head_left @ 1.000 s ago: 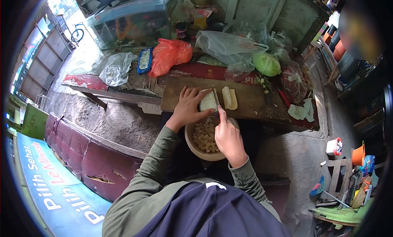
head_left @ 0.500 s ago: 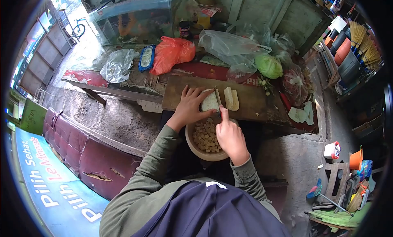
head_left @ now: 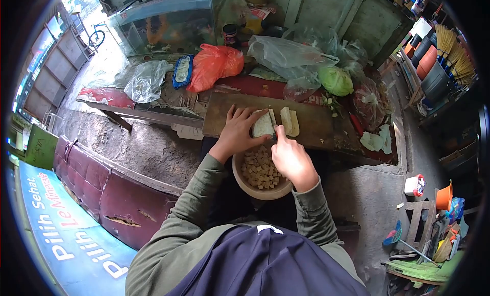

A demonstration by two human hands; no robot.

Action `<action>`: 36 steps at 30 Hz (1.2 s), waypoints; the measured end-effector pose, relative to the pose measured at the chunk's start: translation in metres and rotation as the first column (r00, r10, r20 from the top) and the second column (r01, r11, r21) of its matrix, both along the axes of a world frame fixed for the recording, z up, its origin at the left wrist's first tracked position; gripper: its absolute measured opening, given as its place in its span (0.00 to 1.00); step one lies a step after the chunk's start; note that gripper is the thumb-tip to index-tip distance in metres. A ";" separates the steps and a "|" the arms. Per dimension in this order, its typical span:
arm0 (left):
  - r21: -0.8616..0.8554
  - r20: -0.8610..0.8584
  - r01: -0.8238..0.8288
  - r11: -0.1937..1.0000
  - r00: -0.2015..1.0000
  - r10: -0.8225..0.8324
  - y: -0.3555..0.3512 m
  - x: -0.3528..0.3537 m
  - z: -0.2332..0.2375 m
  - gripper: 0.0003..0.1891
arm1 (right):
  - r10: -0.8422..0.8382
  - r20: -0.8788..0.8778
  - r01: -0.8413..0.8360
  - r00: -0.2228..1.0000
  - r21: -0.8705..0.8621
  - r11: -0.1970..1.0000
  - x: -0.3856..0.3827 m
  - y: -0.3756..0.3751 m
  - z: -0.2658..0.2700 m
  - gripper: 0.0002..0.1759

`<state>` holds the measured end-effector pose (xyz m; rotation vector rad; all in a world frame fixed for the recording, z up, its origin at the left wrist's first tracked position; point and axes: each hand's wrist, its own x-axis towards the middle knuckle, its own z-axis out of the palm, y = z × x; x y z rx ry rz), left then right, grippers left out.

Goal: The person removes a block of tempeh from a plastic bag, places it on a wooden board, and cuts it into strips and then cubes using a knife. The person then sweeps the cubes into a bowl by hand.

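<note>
A pale, speckled block of tempeh (head_left: pixel 263 126) lies on the wooden cutting board (head_left: pixel 224 108). My left hand (head_left: pixel 238 128) steadies it from the left, thumb at its near edge and fingers over its far side. In my right hand (head_left: pixel 293 158) is a knife (head_left: pixel 274 131), its blade upright against the block's right side where a thin strip is parting; the handle is mostly hidden by my fingers. Two cut pieces of tempeh (head_left: pixel 290 123) rest to the right on the board. Below the board's near edge, a round bowl (head_left: pixel 265 195) holds many small tempeh cubes (head_left: pixel 260 168).
Behind the board are a red plastic bag (head_left: pixel 216 66), clear plastic bags (head_left: pixel 286 56) and a cabbage (head_left: pixel 336 81). A red-handled item (head_left: pixel 356 124) lies at the table's right. A fish tank (head_left: pixel 163 28) stands at the back left, a torn maroon seat (head_left: pixel 122 196) at left.
My right hand has shifted slightly right and turned at the wrist, with the knife still at the block's right side. My left hand has barely moved.
</note>
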<state>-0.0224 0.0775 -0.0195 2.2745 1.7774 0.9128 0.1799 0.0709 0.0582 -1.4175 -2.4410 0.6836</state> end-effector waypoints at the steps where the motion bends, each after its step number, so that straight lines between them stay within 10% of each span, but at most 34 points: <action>1: 0.018 0.000 -0.003 1.000 1.000 0.003 0.000 0.000 0.000 0.42 | -0.008 0.024 0.008 1.000 -0.010 1.000 -0.002 0.002 0.002 0.24; 36: -0.018 0.006 -0.034 0.999 0.999 0.034 -0.001 0.002 0.004 0.43 | -0.066 -0.027 0.065 0.997 -0.043 0.997 0.011 -0.039 -0.028 0.31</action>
